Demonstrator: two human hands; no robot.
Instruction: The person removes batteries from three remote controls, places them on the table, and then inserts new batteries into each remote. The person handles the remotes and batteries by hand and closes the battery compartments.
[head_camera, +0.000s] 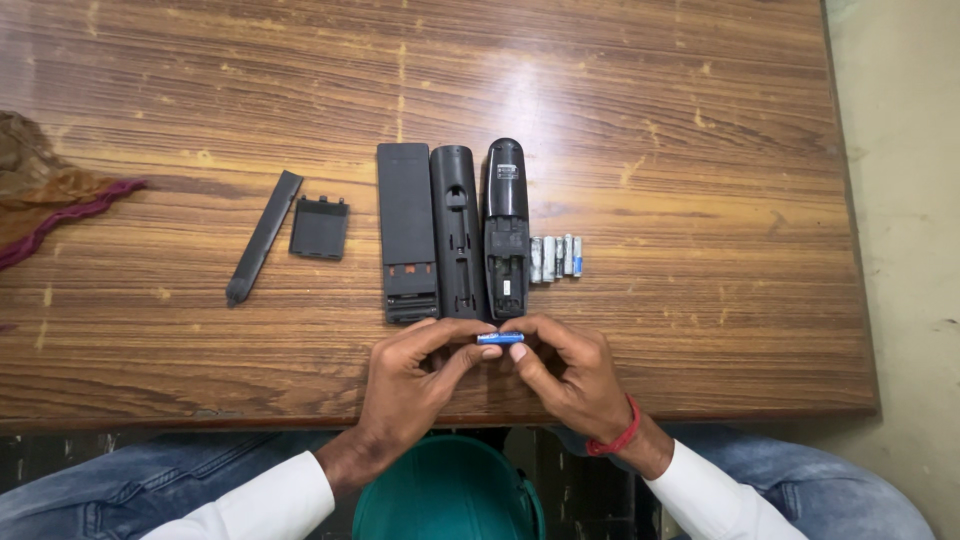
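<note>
Three remote controls (458, 232) lie backs up on the desk (700, 150), battery bays empty. Just below them, left hand (415, 375) and right hand (570, 370) pinch a blue battery (500, 338) between fingertips.

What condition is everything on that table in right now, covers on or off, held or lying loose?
Blue battery: held between left hand and right hand.
Three remotes: face down, side by side, battery bays open.
Long cover: off, lying loose.
Square cover: off, lying flat.
Spare batteries: loose, in a row beside the remotes.

three remotes (457, 232), two covers (319, 228), six batteries (556, 257)
</note>
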